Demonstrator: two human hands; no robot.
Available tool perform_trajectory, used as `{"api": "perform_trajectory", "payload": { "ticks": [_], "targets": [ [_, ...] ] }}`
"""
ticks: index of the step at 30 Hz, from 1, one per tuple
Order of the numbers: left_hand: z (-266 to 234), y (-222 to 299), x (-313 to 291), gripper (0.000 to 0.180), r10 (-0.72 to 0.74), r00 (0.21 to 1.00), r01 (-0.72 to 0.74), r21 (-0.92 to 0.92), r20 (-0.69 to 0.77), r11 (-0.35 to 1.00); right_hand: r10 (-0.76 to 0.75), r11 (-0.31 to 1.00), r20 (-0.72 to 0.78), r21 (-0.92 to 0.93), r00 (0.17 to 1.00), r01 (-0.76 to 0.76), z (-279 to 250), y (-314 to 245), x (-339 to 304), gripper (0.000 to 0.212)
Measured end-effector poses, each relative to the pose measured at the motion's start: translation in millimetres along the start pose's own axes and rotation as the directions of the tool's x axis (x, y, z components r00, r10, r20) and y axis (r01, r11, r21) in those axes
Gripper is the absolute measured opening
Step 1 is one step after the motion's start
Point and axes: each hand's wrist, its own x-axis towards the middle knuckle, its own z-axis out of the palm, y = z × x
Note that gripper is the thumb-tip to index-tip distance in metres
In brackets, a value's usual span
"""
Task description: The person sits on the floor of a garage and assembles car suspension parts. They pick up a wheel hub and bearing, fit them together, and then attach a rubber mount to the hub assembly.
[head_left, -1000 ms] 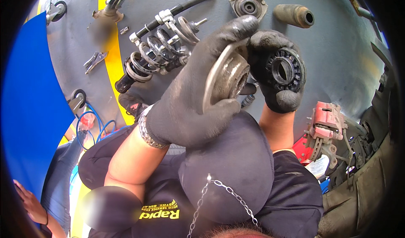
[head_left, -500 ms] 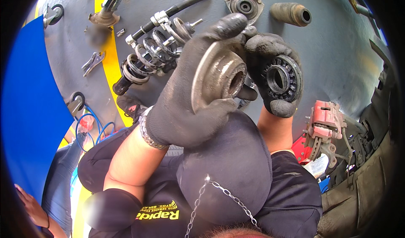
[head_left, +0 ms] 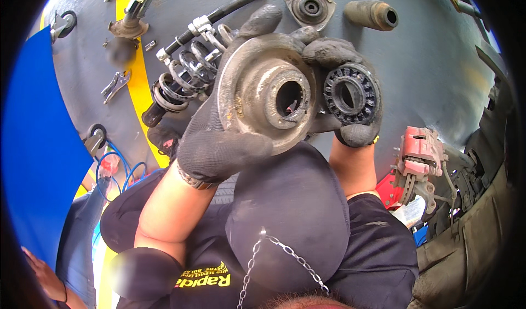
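My left hand (head_left: 211,147), in a dark work glove, grips a worn metal spring seat (head_left: 253,98) by its wide flange. The seat's raised hub and round hole face me. Beside it, my right hand (head_left: 331,51), gloved too, holds a black ring-shaped strut bearing (head_left: 368,96) between fingers and thumb. Its ribbed face is turned up toward me. The fingers of my right hand come close to the seat's right edge; I cannot tell whether they touch it.
Beyond my hands lie a coil-over strut (head_left: 193,68) with a spring compressor, a strut mount (head_left: 311,6), and a brownish cylindrical sleeve (head_left: 364,14). Locking pliers (head_left: 116,85) lie left. A red brake caliper (head_left: 419,149) is right. Another person's hand (head_left: 45,275) shows lower left.
My left hand has tilted the spring seat so its hub and hole face me more fully. The strut bearing has shifted slightly left and turned more toward me.
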Motion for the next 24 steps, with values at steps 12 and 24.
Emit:
{"api": "perform_trajectory", "payload": {
  "ticks": [12, 24],
  "targets": [
    [3.2, 3.9, 2.6, 0.09, 0.031, 0.997, -0.039, 0.136, 0.065, 0.99, 0.076, 0.965, -0.054, 0.255, 0.996, -0.06, 2.0, 7.4, -12.0, 0.108],
    [-12.4, -3.8, 9.9, 0.081, 0.25, 0.939, -0.34, 0.75, 0.237, 0.568, 0.169, 0.976, -0.083, 0.151, 0.982, -0.156, 5.0, -0.2, -6.9, 0.118]
  ]
}}
